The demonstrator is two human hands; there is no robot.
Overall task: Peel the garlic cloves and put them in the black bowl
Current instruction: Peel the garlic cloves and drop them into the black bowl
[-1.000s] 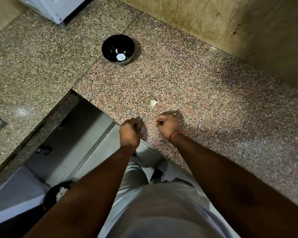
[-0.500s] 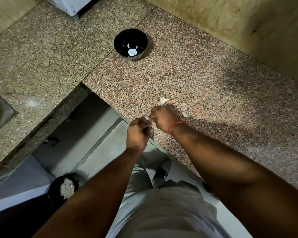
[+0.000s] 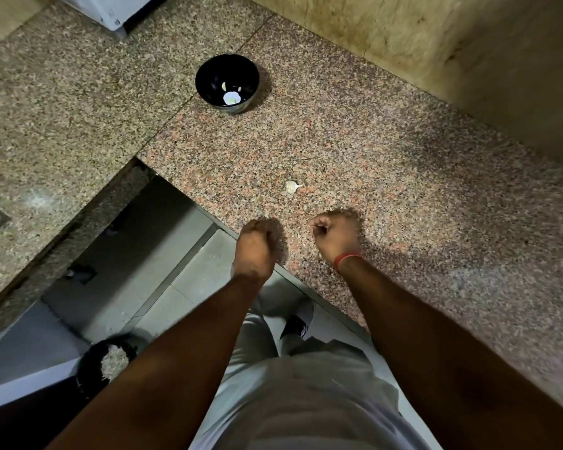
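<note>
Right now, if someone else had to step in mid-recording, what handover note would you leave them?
Left hand: fingers curled, at the counter's front edge; whether it holds anything is hidden.
Right hand: fingers curled, over the granite counter; contents also hidden.
Black bowl: far side of the counter, a few pale pieces inside, apparently peeled garlic.
Garlic clove: lies loose on the counter just beyond the hands, skin seemingly still on.
Done: some garlic is in the bowl.
Left: check what the hands hold, peel the loose clove, put it in the bowl.
</note>
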